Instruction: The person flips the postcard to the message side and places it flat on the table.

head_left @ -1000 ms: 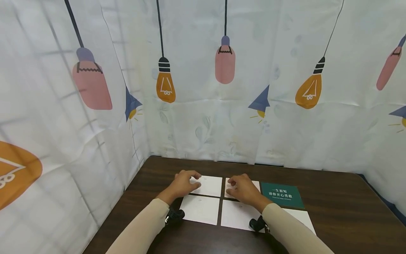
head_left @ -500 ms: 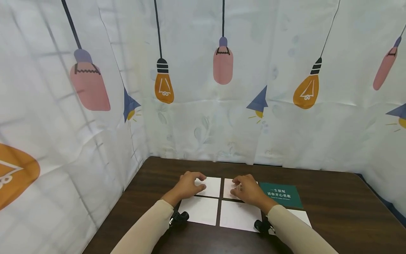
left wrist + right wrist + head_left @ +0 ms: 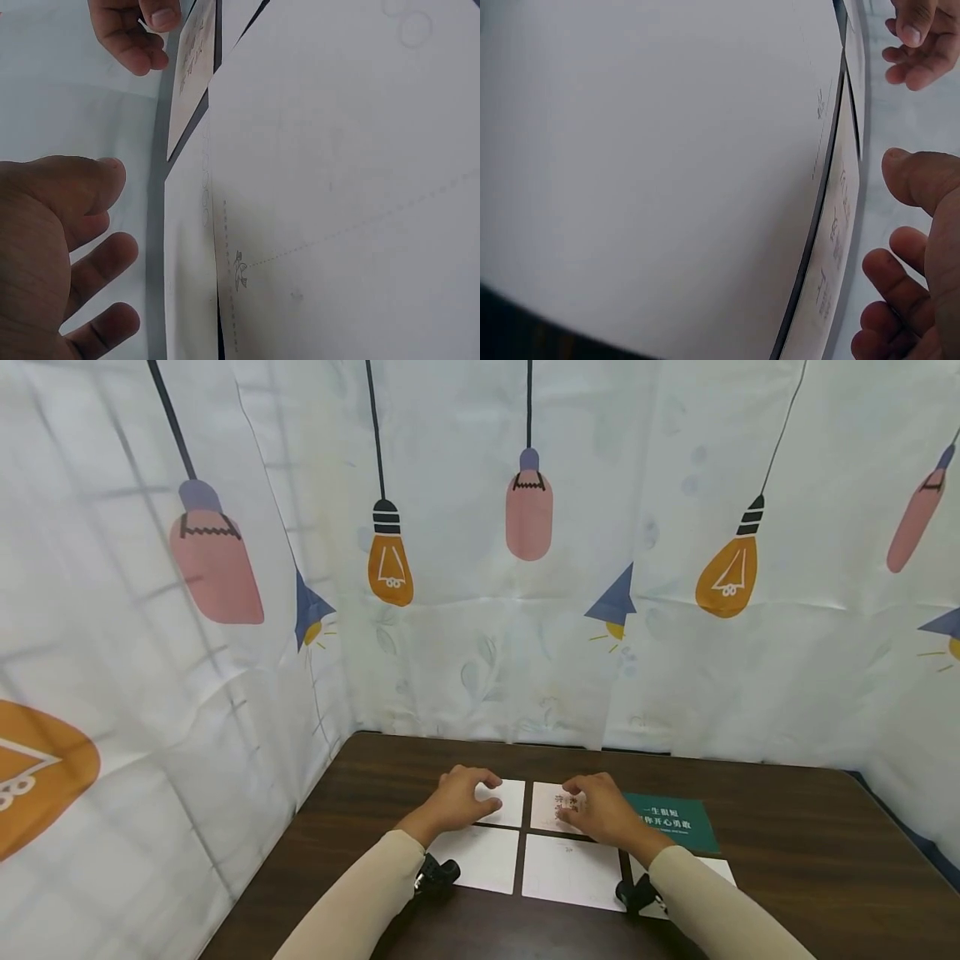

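Observation:
My left hand (image 3: 457,797) hovers over the back-left white card (image 3: 512,803), fingers loosely curved and thumb apart, with nothing in its grasp. To the right, my right hand (image 3: 606,810) is held the same way above the back-middle card (image 3: 544,810), which bears reddish printed characters; it also grips nothing. A green card (image 3: 678,825) with white lettering lies just beyond the right hand, partly covered by it. In the left wrist view, the fingers of the left hand (image 3: 67,247) stay apart from the cards. The right wrist view shows the right hand (image 3: 915,262) similarly clear of them.
Along the front row lie a left white card (image 3: 483,860), a middle white card (image 3: 570,872) and a right white card (image 3: 716,867), the last partly behind the right sleeve. The dark wooden table (image 3: 810,843) meets a patterned white curtain (image 3: 465,652) behind and on the left.
Both hands have drifted to the right together over the cards, uncovering more of the reddish print on the back-middle card. The cards stay where they were.

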Action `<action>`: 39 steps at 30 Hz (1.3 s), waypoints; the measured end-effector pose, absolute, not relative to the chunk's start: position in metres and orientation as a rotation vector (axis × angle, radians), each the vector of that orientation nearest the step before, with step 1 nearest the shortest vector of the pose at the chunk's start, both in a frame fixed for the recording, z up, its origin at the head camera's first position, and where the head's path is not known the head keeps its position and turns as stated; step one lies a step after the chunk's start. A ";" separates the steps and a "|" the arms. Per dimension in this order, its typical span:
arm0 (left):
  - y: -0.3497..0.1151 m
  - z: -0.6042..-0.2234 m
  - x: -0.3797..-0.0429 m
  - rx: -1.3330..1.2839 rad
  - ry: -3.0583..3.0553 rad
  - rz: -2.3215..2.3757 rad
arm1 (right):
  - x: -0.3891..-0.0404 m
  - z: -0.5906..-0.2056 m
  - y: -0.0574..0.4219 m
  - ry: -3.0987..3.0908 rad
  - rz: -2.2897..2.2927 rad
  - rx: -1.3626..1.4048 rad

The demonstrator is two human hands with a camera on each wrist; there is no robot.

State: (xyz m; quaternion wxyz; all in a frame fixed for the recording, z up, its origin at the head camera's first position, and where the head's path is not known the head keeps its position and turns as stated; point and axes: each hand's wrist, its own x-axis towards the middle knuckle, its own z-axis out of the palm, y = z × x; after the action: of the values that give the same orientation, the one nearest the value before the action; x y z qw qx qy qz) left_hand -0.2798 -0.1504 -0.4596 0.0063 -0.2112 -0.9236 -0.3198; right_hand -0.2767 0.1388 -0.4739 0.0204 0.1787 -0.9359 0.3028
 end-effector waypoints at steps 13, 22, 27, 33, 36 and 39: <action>-0.138 -0.461 -0.283 -0.715 -2.903 -0.927 | -0.278 -0.476 0.154 -2.933 0.894 0.532; -0.133 -0.462 -0.283 -0.720 -2.911 -0.890 | -0.276 -0.478 0.169 -2.932 0.829 0.552; -0.126 -0.460 -0.284 -0.725 -2.922 -0.888 | -0.277 -0.478 0.177 -2.939 0.805 0.554; -0.118 -0.460 -0.287 -0.734 -2.927 -0.862 | -0.277 -0.476 0.185 -2.948 0.816 0.531; -0.115 -0.461 -0.288 -0.737 -2.931 -0.859 | -0.277 -0.476 0.189 -2.954 0.815 0.527; -0.112 -0.463 -0.288 -0.739 -2.939 -0.858 | -0.276 -0.477 0.193 -2.966 0.815 0.527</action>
State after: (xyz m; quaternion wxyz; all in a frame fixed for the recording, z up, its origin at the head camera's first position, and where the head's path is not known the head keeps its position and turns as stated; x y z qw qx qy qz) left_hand -0.2880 -0.1122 -0.4632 -0.0042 -0.2346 -0.9332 -0.2724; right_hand -0.2761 0.1934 -0.4771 0.0105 0.1689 -0.9503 0.2612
